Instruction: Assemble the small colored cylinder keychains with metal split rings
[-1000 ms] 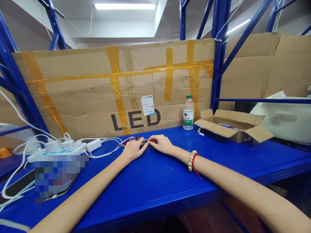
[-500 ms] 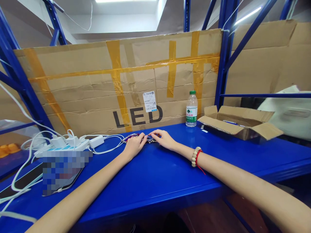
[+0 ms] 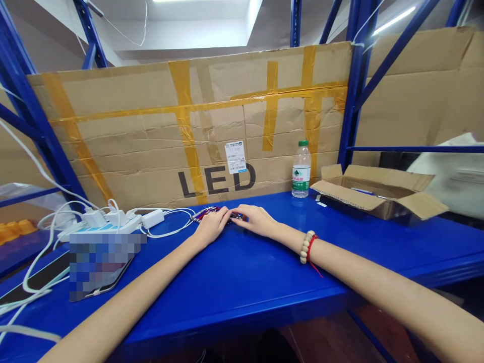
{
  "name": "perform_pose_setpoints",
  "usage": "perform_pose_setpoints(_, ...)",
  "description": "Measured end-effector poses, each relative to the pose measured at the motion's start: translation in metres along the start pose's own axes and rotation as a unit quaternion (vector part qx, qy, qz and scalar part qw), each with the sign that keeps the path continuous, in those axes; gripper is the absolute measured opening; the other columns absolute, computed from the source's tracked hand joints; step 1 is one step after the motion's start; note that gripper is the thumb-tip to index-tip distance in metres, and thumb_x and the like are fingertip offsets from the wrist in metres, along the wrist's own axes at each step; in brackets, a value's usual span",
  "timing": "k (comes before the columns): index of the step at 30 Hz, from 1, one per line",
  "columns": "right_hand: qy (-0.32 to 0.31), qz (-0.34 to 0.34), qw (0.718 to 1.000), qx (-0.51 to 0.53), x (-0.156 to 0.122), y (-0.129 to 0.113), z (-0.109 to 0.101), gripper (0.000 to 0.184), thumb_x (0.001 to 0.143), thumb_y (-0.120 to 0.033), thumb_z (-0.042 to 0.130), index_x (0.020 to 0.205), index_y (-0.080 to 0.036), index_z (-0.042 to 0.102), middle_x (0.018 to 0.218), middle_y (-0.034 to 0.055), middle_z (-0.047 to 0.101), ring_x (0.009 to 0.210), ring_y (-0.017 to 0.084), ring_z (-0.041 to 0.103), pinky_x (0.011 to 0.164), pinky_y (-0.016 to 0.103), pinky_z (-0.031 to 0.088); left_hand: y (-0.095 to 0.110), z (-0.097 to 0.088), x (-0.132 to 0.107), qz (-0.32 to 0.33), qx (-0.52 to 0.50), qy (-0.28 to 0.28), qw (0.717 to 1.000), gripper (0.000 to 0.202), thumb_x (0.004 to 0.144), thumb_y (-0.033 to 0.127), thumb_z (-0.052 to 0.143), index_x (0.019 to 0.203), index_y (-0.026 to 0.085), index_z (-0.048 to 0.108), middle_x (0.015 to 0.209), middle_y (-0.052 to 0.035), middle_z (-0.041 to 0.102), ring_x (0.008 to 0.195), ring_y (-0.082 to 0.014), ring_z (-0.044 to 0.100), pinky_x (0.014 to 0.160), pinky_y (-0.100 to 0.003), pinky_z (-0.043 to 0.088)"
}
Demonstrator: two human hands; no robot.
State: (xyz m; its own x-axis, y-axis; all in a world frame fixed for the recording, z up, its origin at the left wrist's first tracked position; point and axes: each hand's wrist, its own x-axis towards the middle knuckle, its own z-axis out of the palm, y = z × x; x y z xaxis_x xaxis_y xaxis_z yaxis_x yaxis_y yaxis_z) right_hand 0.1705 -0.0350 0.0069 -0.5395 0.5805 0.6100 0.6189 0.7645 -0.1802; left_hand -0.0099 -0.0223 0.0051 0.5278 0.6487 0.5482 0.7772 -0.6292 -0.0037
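Note:
My left hand (image 3: pixel 212 226) rests over a bunch of slim, shiny purple-and-red pieces (image 3: pixel 205 214) on the blue tabletop, its fingers bent and close together. Close beside it, my right hand (image 3: pixel 254 220) has thumb and fingers drawn together in a pinch. The two sets of fingertips nearly meet. Small dark and brownish shiny bits (image 3: pixel 239 217) show around the right fingers. What either hand holds is mostly hidden by the fingers and too small to name. A beaded bracelet (image 3: pixel 307 247) and a red cord circle my right wrist.
A power strip (image 3: pixel 128 225) with white chargers and cables is at left, beside a phone-like device (image 3: pixel 113 280). A water bottle (image 3: pixel 301 174) and an open cardboard box (image 3: pixel 363 200) stand at right. A large LED carton (image 3: pixel 151 151) walls the back.
My right hand has shifted slightly toward the left hand, and its fingers have dipped lower. More brownish shiny bits show by it. The whole view has moved slightly.

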Motion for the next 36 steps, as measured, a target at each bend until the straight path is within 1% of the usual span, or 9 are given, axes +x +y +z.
perform_pose_setpoints(3,-0.013,-0.010,0.999,-0.031,0.0002,-0.0032,0.0001,0.020,0.083,-0.025,0.050,0.100,-0.017,0.057,0.087,0.0039,0.060,0.075,0.013,0.054,0.063,0.022,0.037,-0.0006,0.0003,0.0001,0.011,0.005,-0.004,1.000,0.029,0.092,0.031,0.023,0.082,0.019,0.049,0.077,-0.0028,0.062,0.071,-0.0159,0.060,0.060,-0.022,0.040)
perform_pose_setpoints(6,-0.035,-0.016,0.998,-0.047,0.0002,-0.0040,0.0005,0.013,0.083,-0.024,0.048,0.088,-0.016,0.057,0.080,0.0029,0.058,0.068,0.011,0.051,0.060,0.021,0.034,0.0000,-0.0002,-0.0001,0.028,0.011,-0.010,0.999,0.030,0.092,0.030,0.022,0.081,0.019,0.048,0.073,-0.0027,0.061,0.067,-0.0155,0.059,0.058,-0.022,0.039)
perform_pose_setpoints(8,-0.056,-0.024,0.997,-0.054,0.0002,-0.0033,0.0008,0.014,0.085,-0.025,0.045,0.082,-0.016,0.055,0.076,0.0023,0.057,0.064,0.010,0.049,0.059,0.021,0.033,0.0004,-0.0005,-0.0003,0.033,0.012,-0.014,0.999,0.030,0.092,0.030,0.023,0.080,0.019,0.048,0.071,-0.0026,0.060,0.065,-0.0153,0.058,0.058,-0.022,0.039)
perform_pose_setpoints(13,-0.080,-0.028,0.994,-0.068,0.0004,-0.0029,0.0000,0.016,0.086,-0.026,0.044,0.079,-0.015,0.053,0.074,0.0022,0.056,0.062,0.010,0.046,0.056,0.021,0.030,0.0001,-0.0004,-0.0005,0.028,0.010,-0.018,0.999,0.028,0.091,0.030,0.026,0.080,0.019,0.048,0.072,-0.0028,0.061,0.066,-0.0155,0.059,0.057,-0.022,0.038)
perform_pose_setpoints(17,-0.080,-0.021,0.994,-0.065,0.0007,-0.0049,-0.0017,0.014,0.085,-0.024,0.045,0.077,-0.015,0.053,0.073,0.0021,0.054,0.061,0.010,0.044,0.056,0.021,0.028,0.0000,-0.0005,-0.0006,0.024,0.010,-0.019,0.999,0.028,0.091,0.031,0.026,0.080,0.019,0.049,0.073,-0.0031,0.061,0.066,-0.0160,0.059,0.056,-0.022,0.037)
perform_pose_setpoints(26,-0.068,-0.017,0.998,-0.005,0.0029,-0.0007,0.0011,0.014,0.081,-0.018,0.049,0.068,-0.015,0.050,0.064,-0.0003,0.052,0.056,0.008,0.041,0.055,0.020,0.028,0.0019,-0.0013,-0.0001,0.020,0.026,-0.027,0.999,0.030,0.091,0.031,0.025,0.079,0.019,0.049,0.070,-0.0023,0.061,0.064,-0.0160,0.059,0.055,-0.022,0.036)
perform_pose_setpoints(32,-0.069,-0.010,0.998,0.005,0.0035,-0.0031,-0.0011,0.015,0.080,-0.015,0.049,0.064,-0.015,0.050,0.062,-0.0002,0.053,0.053,0.008,0.042,0.053,0.020,0.027,0.0013,-0.0012,0.0000,0.018,0.029,-0.026,0.999,0.031,0.091,0.033,0.025,0.079,0.020,0.050,0.069,-0.0016,0.060,0.064,-0.0152,0.059,0.055,-0.022,0.037)
perform_pose_setpoints(36,-0.075,-0.003,0.997,-0.007,0.0035,-0.0059,-0.0038,0.017,0.079,-0.014,0.050,0.062,-0.015,0.049,0.061,-0.0005,0.052,0.053,0.008,0.041,0.053,0.020,0.026,0.0018,-0.0018,0.0001,0.020,0.027,-0.030,0.999,0.031,0.091,0.033,0.025,0.078,0.019,0.050,0.068,-0.0018,0.060,0.063,-0.0156,0.059,0.055,-0.022,0.037)
